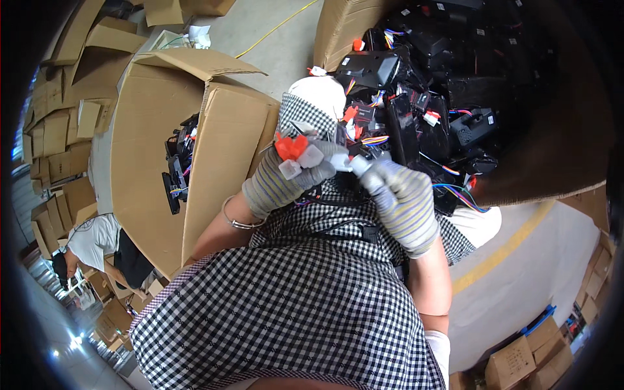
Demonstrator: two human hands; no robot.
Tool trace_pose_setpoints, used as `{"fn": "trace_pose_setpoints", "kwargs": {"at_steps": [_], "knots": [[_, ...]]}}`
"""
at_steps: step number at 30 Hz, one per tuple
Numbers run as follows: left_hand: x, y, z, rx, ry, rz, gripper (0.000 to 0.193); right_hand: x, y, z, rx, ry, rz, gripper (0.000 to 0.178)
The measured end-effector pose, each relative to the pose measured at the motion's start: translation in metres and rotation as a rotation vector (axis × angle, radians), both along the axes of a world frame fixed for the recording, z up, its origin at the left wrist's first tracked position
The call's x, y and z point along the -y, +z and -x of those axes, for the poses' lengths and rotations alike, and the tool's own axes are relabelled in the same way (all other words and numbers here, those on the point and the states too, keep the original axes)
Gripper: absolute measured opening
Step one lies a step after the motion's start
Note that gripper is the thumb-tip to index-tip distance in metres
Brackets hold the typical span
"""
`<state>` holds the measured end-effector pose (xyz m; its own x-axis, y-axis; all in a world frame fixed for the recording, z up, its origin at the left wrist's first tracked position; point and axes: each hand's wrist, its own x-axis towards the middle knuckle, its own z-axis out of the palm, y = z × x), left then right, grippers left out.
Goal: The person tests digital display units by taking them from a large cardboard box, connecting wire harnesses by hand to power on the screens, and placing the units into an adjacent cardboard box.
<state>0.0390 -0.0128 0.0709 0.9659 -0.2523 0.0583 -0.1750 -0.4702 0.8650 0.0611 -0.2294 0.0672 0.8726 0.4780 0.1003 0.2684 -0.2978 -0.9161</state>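
We see the left hand (279,181), gloved, its fingers curled around red connectors (291,148) and white connectors (311,156) in front of the checked apron (279,305); the right hand (406,205), slightly blurred, pinches a white plug (359,166) between thumb and fingers. We judge these housings light, stiff and rather slick, unlikely to crack under gentle pressure, best taken by their flat sides.

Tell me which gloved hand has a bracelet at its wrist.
The left hand, holding orange pieces: a silvery bracelet circles its wrist, while the right hand shows none.
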Motion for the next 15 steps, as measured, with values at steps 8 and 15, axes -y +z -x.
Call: {"fn": "trace_pose_setpoints", "kwargs": {"at_steps": [8, 15], "knots": [[-0.023, -0.007, 0.017, -0.282, -0.373, -0.255, 0.019, 0.006, -0.033, 0.01, -0.26, 0.492, 0.026, 0.017], [-0.014, 0.005, 0.008, -0.681, -0.253, -0.188, 0.017, -0.01, -0.063, 0.032, -0.155, 0.382, 0.073, 0.024]]}}
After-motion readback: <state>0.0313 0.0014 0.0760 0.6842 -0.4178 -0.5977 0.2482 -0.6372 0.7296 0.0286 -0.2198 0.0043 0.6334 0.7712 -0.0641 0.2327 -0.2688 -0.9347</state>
